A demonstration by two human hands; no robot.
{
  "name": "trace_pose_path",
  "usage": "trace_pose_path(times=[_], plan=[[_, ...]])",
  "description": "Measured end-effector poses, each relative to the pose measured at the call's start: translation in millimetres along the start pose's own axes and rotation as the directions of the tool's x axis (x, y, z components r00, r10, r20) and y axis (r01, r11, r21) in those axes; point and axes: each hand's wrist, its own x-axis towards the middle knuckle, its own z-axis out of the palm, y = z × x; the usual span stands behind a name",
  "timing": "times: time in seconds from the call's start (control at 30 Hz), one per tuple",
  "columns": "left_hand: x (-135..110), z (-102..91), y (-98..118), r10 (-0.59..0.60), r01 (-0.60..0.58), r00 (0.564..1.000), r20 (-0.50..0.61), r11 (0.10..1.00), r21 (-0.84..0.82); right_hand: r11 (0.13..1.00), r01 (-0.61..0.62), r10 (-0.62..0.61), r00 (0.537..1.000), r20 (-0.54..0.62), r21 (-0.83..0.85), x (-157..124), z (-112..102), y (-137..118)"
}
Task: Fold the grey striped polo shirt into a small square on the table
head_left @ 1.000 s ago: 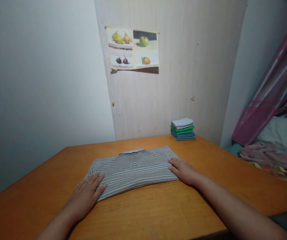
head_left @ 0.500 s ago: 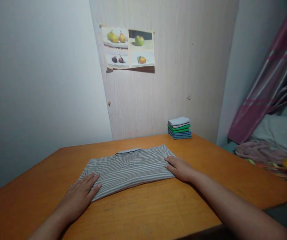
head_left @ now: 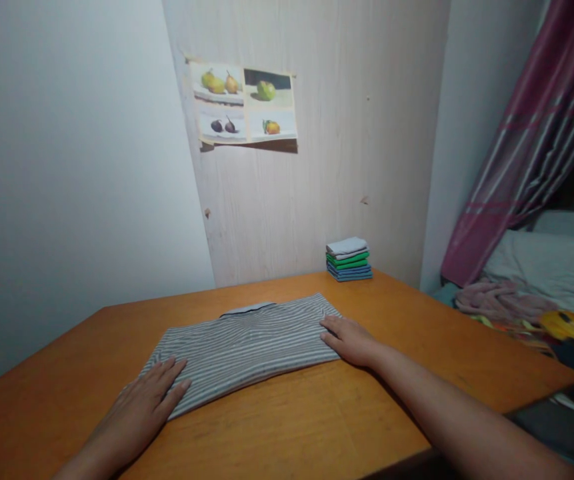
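Observation:
A grey-and-white striped shirt (head_left: 247, 350), folded into a wide flat shape, lies on the orange wooden table (head_left: 277, 440). Its collar shows at the far edge. My left hand (head_left: 149, 397) rests flat on the shirt's left end, fingers stretched out. On the right end lies my right hand (head_left: 349, 340), palm down, its fingers spread over the cloth. Neither hand grips the fabric.
At the table's back right corner stands a stack of folded clothes (head_left: 349, 260) in grey, green and blue. A fruit poster (head_left: 244, 100) hangs on the wall behind. Right of the table are a purple curtain (head_left: 491, 180) and a bed with a pinkish blanket (head_left: 501, 300).
The view has turned slightly to the right, so everything sits a little further left in the picture. Both hands keep their places on the shirt, which looks the same.

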Motion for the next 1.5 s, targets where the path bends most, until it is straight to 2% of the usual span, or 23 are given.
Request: trace_pose_path(times=[0.17, 0.7, 0.97, 1.27, 1.5], plan=[[2, 5.1, -6, 0.007, -0.007, 1.0, -0.003, 1.0, -0.022, 1.0, 0.011, -0.011, 1.0, -0.006, -0.015, -2, -3, -4], [9, 17.5, -22, 0.061, -0.07, 0.989, -0.134, 0.996, -0.063, 1.0, 0.012, -0.012, 1.0, -0.008, -0.014, -1, -5, -4], [1, 8.0, -9, 0.008, -0.008, 1.0, -0.009, 1.0, -0.024, 1.0, 0.009, -0.009, 1.0, -0.011, 0.003, 0, 0, 2], [-2, -2.2, 4, -0.003, 0.003, 1.0, 0.001, 1.0, -0.018, 1.0, 0.013, -0.013, 1.0, -0.009, 0.006, 2, 3, 6], [-4, -3.9, 5, -0.013, 0.013, 1.0, 0.006, 1.0, -0.008, 0.999, 0.011, -0.01, 1.0, -0.019, 0.033, 1, 2, 5]])
